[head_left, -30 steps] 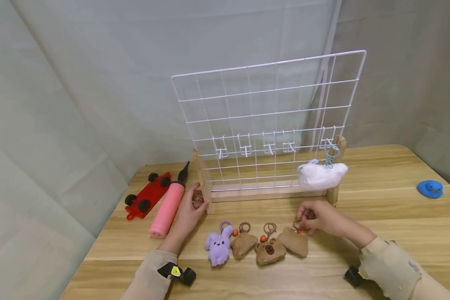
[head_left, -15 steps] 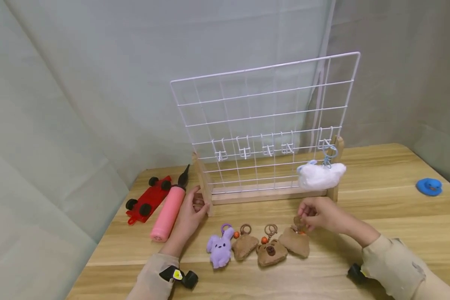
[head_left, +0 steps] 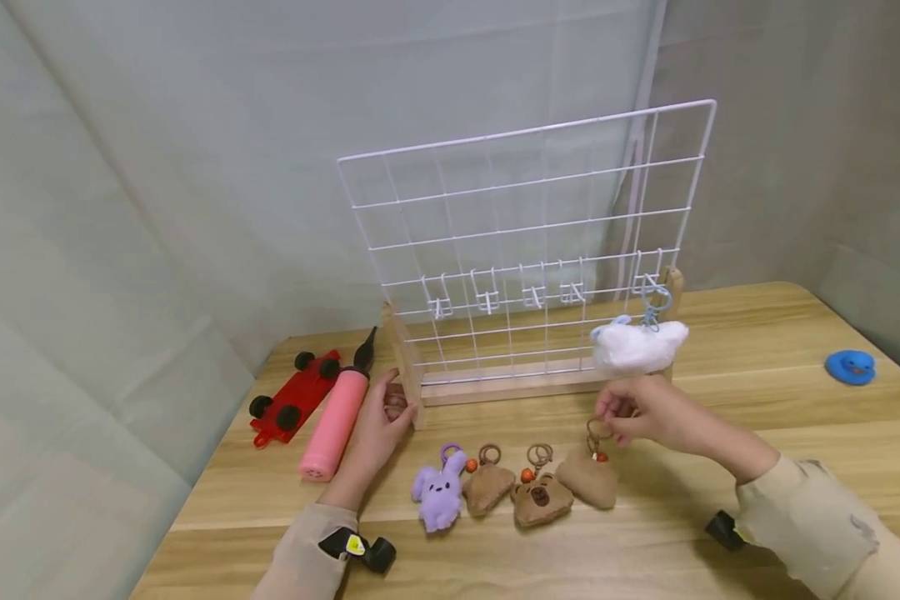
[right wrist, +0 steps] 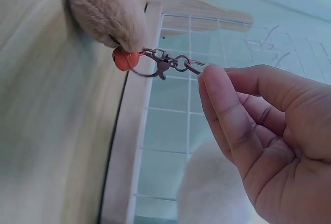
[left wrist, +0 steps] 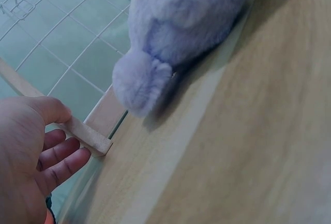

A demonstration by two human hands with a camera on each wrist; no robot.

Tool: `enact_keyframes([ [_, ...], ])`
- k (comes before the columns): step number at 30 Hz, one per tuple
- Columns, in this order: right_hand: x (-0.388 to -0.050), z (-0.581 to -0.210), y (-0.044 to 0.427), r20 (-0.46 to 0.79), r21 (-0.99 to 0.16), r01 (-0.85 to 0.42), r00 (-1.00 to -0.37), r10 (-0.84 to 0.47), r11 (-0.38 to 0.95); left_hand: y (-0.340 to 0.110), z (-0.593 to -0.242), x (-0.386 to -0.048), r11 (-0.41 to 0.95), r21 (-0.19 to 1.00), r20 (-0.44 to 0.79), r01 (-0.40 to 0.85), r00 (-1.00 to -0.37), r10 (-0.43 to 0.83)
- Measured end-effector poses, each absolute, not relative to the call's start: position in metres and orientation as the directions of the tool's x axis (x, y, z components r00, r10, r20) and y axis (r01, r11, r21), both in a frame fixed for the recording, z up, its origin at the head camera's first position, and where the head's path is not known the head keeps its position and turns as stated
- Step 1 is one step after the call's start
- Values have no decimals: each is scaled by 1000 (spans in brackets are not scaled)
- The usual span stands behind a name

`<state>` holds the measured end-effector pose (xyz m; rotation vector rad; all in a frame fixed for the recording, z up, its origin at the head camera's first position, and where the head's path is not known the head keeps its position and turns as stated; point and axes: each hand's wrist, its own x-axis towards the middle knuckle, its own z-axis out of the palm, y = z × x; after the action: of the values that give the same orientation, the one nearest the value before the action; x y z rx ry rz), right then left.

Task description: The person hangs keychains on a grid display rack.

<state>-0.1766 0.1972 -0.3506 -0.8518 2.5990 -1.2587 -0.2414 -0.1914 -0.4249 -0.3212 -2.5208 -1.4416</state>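
My right hand (head_left: 648, 408) pinches the ring of a brown plush keychain (head_left: 588, 479) between thumb and fingers. In the right wrist view its chain hangs taut from my fingers, with an orange bell (right wrist: 125, 58) by the plush. My left hand (head_left: 381, 421) holds the left wooden leg (left wrist: 90, 136) of a white wire grid rack (head_left: 525, 225). A white plush keychain (head_left: 637, 346) hangs from the rack's rightmost hook. Left of the pinched keychain lie a brown bear keychain (head_left: 542, 500), another brown keychain (head_left: 487, 487) and a purple rabbit keychain (head_left: 439, 497).
Several white hooks (head_left: 534, 295) along the grid carry nothing. A pink hand pump (head_left: 336, 425) and a red toy car chassis (head_left: 297, 398) with black wheels lie left of my left hand. A blue duck (head_left: 851, 367) sits near the table's right edge.
My right hand has risen slightly, drawing the brown keychain's ring and chain upright off its plush. The left hand stays on the rack's leg.
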Motion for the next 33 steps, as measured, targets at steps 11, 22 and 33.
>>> enact_keyframes([
  [11, -173, -314, 195, 139, -678, -486, -822, -553, 552, -193, -425, -240, 499, 810, 311, 307, -947, 76],
  [22, -171, -286, 189, 273, -547, -570, -814, -512, 614, -193, -424, -240, 496, 808, 314, 318, -945, 95],
  [33, -181, -257, 180, 359, -491, -582, -813, -458, 648, -192, -426, -242, 479, 821, 310, 311, -947, 83],
])
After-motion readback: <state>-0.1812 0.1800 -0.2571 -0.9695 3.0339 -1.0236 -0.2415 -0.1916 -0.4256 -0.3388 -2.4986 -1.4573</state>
